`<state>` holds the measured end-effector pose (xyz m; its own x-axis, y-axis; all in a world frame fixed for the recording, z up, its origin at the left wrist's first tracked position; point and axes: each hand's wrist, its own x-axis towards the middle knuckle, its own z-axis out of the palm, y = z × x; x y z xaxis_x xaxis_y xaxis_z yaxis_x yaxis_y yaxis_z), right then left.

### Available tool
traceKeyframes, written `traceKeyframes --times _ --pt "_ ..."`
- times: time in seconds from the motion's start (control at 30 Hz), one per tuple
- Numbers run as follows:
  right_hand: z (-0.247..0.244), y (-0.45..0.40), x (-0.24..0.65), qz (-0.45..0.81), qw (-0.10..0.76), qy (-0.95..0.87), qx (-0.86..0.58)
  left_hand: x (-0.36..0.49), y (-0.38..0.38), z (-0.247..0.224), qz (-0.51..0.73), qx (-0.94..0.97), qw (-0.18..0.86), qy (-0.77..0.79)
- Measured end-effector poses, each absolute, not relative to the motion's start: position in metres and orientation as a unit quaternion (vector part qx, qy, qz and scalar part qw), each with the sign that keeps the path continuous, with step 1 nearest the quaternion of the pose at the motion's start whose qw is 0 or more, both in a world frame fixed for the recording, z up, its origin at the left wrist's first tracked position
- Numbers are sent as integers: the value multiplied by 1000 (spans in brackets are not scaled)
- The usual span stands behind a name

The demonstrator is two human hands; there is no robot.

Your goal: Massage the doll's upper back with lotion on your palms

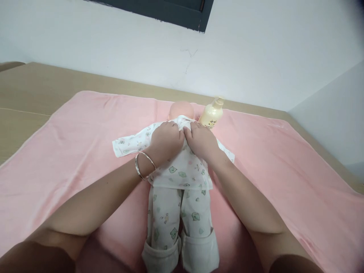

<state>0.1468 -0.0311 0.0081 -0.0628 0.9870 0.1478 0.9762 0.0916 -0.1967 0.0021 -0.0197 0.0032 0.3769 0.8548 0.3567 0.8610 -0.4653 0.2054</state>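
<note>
A doll (182,109) lies on a pink blanket, its head at the far end, dressed in a white printed top (182,174) and matching pants (166,216) with turned-up cuffs. Both of its sleeves spread out to the sides. My left hand (167,141), below which a silver bangle circles the wrist, grips the top's cloth near the collar with curled fingers. Close beside it, my right hand (201,140) has its fingers and thumb closed on the same cloth at the upper chest. The thumbs are close together over the collar.
The pink blanket (93,125) covers most of a wooden surface (54,79). A cream pump bottle (212,113) lies tilted to the right of the doll's head. Behind stands a white wall with a dark frame (182,11) at the top.
</note>
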Motion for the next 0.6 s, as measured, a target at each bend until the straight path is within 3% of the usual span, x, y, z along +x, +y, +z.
traceKeyframes --times 0.23,0.47,0.6 --pt "9 -54 131 -63 122 -729 -670 0 3 -2 -218 -798 -92 -555" --pt "10 -33 140 57 156 -729 -664 2 -1 -7 -236 -790 -93 -558" --pt "5 -28 144 64 165 -732 -658 1 0 -8 -242 -789 -95 -557"
